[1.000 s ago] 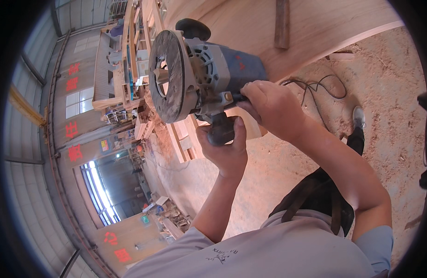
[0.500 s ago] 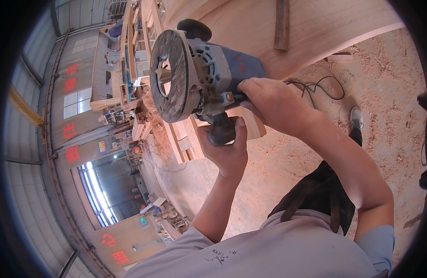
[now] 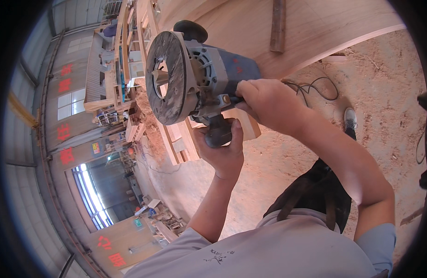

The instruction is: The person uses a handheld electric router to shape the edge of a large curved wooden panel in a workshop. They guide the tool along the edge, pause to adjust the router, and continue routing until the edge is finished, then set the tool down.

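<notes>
A blue and grey plunge router (image 3: 208, 69) lies tilted on its side in my grasp, its round scuffed base plate (image 3: 176, 88) facing left. Through the hole in the base shows a pointed metal bit (image 3: 158, 77). My left hand (image 3: 225, 155) is wrapped round the near black knob (image 3: 219, 131), thumb up along its side. The far black knob (image 3: 191, 30) is free of any hand. With fingers closed, my right hand (image 3: 271, 102) grips the router at its side by the motor housing; what lies under those fingers is hidden.
Behind the router a large wooden panel (image 3: 236, 23) carries a brown wooden strip (image 3: 277, 28). Wooden frames (image 3: 180, 146) stand below and left of it. A black cord (image 3: 322, 90) lies on the sawdust-covered floor (image 3: 384, 92). A shoe (image 3: 350, 118) shows at right.
The view has shifted slightly, and the router sits a little further left in it. Both hands keep the same hold.
</notes>
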### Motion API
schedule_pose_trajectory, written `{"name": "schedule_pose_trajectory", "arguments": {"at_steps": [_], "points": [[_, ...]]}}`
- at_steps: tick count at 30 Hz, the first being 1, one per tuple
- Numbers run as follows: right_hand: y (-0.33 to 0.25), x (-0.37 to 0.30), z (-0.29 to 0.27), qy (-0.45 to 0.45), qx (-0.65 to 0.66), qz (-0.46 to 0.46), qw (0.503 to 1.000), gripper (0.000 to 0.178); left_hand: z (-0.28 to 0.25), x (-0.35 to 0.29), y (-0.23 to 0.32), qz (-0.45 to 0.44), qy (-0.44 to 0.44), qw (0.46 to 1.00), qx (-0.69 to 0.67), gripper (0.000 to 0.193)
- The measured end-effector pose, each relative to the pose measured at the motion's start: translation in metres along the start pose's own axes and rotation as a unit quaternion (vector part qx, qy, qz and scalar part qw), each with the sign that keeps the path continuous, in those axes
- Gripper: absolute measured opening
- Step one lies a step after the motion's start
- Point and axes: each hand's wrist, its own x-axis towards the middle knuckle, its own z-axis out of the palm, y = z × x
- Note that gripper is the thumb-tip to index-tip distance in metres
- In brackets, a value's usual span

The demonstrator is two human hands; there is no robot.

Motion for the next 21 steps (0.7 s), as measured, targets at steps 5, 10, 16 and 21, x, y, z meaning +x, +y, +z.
{"name": "schedule_pose_trajectory", "arguments": {"at_steps": [5,10,16,21], "points": [[-0.002,-0.006,0.009,0.085,0.057,-0.014,0.995,0.021,0.000,-0.001,-0.001,-0.004,0.001,1.000,-0.005,0.043],[0.005,0.005,-0.002,0.013,0.080,-0.010,0.997,0.023,0.001,0.000,0.006,-0.009,-0.001,1.000,-0.015,0.043],[-0.008,-0.009,0.010,0.086,0.064,0.029,0.994,0.026,0.000,0.002,0.007,-0.001,-0.004,1.000,0.010,0.043],[0.005,-0.002,0.006,0.082,0.113,-0.024,0.990,0.025,0.001,0.000,0.007,-0.021,0.005,1.000,-0.007,0.044]]}}
